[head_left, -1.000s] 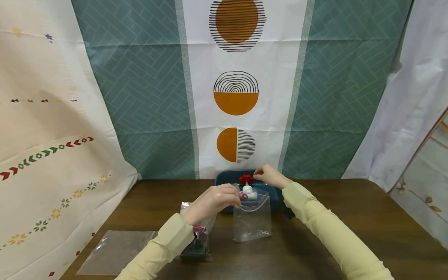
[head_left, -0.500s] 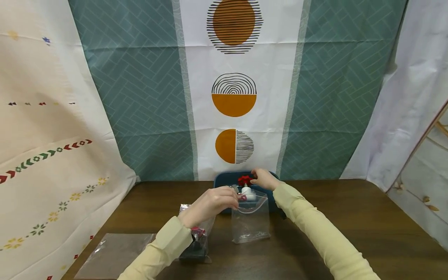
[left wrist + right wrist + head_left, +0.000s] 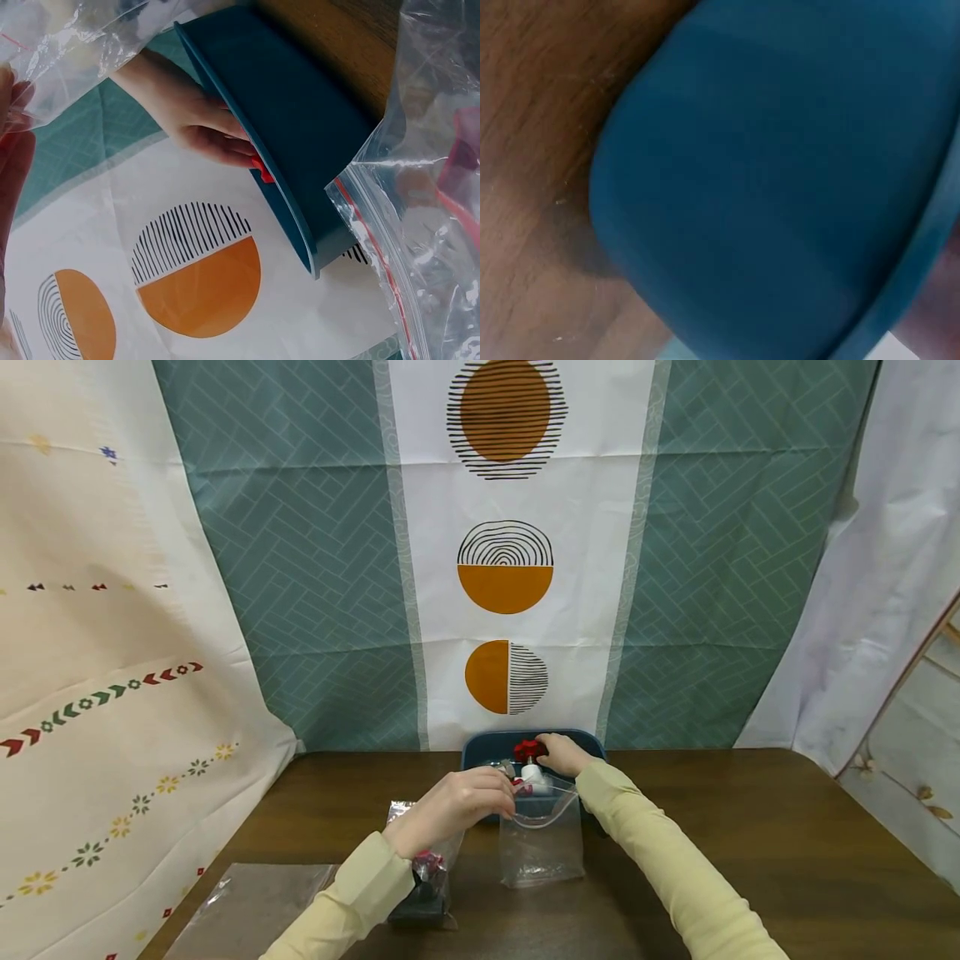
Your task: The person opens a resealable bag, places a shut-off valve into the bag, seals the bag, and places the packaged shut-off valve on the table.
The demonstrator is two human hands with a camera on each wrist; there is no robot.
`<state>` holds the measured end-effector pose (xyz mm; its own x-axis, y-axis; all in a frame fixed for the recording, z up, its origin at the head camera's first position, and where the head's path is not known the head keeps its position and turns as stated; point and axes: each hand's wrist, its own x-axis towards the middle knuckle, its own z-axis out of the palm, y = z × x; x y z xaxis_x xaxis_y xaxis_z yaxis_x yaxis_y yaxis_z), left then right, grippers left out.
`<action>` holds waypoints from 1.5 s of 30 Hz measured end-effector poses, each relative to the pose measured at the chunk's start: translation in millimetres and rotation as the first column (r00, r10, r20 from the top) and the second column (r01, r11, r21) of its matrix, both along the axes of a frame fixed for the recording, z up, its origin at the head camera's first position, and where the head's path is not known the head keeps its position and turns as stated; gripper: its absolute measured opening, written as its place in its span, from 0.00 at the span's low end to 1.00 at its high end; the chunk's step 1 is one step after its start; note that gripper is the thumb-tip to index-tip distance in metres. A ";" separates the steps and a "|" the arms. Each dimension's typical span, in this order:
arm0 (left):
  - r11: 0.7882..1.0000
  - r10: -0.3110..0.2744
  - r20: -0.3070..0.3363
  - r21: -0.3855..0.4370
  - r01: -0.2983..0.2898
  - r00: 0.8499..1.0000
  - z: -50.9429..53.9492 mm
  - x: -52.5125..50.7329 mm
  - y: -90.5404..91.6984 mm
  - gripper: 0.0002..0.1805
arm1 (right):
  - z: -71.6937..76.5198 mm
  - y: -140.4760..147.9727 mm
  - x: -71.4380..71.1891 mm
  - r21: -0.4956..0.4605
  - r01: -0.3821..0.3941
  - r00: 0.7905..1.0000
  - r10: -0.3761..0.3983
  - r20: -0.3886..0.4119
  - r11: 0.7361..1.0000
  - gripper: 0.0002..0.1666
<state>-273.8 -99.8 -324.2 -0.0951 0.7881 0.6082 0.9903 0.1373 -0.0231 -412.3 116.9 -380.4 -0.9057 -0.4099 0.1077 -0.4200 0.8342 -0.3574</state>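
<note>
My left hand [image 3: 467,799] pinches the rim of a clear zip bag [image 3: 542,857], which hangs with its mouth open in front of a blue bin [image 3: 600,745]. Inside the bin is a white valve [image 3: 531,774] with a red handle [image 3: 528,750]. The right hand [image 3: 566,754] reaches over the bin's rim and grips the red handle at its right side. In the left wrist view, that hand's fingers [image 3: 232,146] meet the red handle [image 3: 262,169] by the rim. The bin's outer wall [image 3: 757,172] hides the right hand's grasp in the right wrist view.
Left of the hanging bag, another clear bag [image 3: 422,902] holds a dark item and a pinkish-red part. A flat clear bag [image 3: 255,902] lies at the table's left. Patterned cloth [image 3: 345,610] hangs behind the table [image 3: 735,835].
The right hand has moved left and down to the red handle, and its fingers have closed on it. My left hand still holds the bag, whose mouth sags wider.
</note>
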 end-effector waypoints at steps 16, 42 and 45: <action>1.000 -0.018 0.023 0.018 0.017 1.000 -2.0 1.4 0.8 0.10 | 2.4 3.3 3.0 0.062 0.068 0.996 -0.064 -0.063 0.996 0.13; 0.999 -0.024 0.027 0.025 0.023 0.999 -2.4 -0.5 -1.4 0.09 | 26.6 1.9 7.6 -0.023 -0.019 0.989 0.022 0.147 1.000 0.17; 0.999 -0.027 0.032 0.024 0.026 0.999 -2.2 0.3 -1.6 0.09 | 30.6 1.6 11.0 -0.030 -0.047 0.981 0.052 0.187 0.998 0.23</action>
